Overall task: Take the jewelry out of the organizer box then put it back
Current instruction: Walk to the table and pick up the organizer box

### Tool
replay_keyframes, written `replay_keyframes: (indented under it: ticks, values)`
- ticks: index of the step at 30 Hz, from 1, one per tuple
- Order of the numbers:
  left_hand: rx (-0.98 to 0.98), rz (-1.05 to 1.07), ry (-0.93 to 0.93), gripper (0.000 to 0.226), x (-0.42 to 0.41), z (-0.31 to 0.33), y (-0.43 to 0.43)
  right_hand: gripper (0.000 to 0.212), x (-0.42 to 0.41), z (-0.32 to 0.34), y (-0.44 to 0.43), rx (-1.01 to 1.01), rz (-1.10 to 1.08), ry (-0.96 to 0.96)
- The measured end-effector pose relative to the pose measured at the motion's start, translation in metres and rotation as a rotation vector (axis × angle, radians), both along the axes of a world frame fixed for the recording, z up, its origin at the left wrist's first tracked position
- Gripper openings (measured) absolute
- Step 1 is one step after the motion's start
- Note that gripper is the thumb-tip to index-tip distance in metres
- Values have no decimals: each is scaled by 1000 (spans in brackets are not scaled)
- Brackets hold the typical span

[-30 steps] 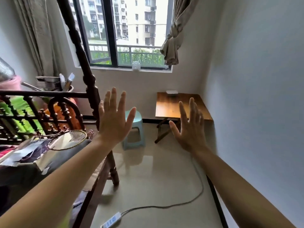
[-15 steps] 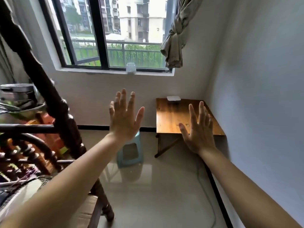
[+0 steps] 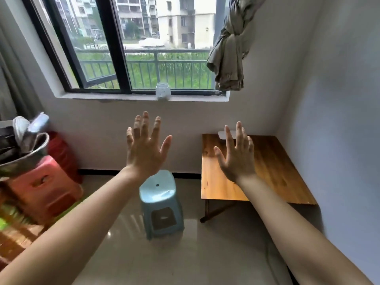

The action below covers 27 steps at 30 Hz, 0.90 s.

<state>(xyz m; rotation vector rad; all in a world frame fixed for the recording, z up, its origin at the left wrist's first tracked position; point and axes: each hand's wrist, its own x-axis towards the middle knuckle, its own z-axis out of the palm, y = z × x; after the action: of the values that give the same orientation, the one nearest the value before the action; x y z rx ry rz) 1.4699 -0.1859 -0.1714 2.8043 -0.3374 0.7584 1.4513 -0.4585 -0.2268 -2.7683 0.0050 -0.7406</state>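
left hand (image 3: pixel 145 153) and right hand (image 3: pixel 236 159) are up in the air, fingers spread wide, holding nothing. a white box (image 3: pixel 223 134) sits at the table's (image 3: pixel 267 171) far edge.

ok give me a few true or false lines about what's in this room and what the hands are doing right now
1. Both hands, left hand and right hand, are open and empty. True.
2. A glass jar stands on the wooden table. False: it stands on the windowsill.
3. The blue stool stands left of the table. True.
4. The right hand grips a small white box. False: the box lies at the table's far edge, untouched.
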Motion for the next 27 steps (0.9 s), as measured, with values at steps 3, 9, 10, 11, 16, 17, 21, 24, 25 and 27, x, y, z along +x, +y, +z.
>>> replay_keyframes:
  ticks: [3, 9, 10, 11, 16, 17, 21, 24, 25, 27]
  values:
    - [-24, 23, -4, 73, 55, 0, 4, 74, 58, 0, 10, 10, 11, 23]
    - [-87, -6, 25, 73, 181, -24, 3, 74, 167, -15, 20, -55, 31, 1]
    - [-94, -26, 37, 73, 207, -31, 1, 74, 186, -20, 21, -52, 13, 3]
    - [-103, -48, 56, 73, 232, -37, -2, 74, 205, -26, 20, -49, -7, 14]
    - [-62, -216, 125, 74, 349, -61, -27, 74, 275, -43, 6, -38, -153, 89]
    - [-42, -255, 136, 73, 368, -65, -37, 74, 282, -45, 0, -41, -194, 97]
    - [1, -416, 195, 71, 424, -73, -91, 75, 286, -54, -35, 13, -385, 111]
    - [27, -537, 207, 71, 443, -84, -140, 75, 274, -64, -64, 37, -507, 136]
    - [39, -571, 214, 71, 448, -89, -156, 75, 269, -66, -74, 40, -553, 139]
    - [75, -622, 230, 72, 455, -103, -186, 76, 260, -70, -91, 38, -657, 145]
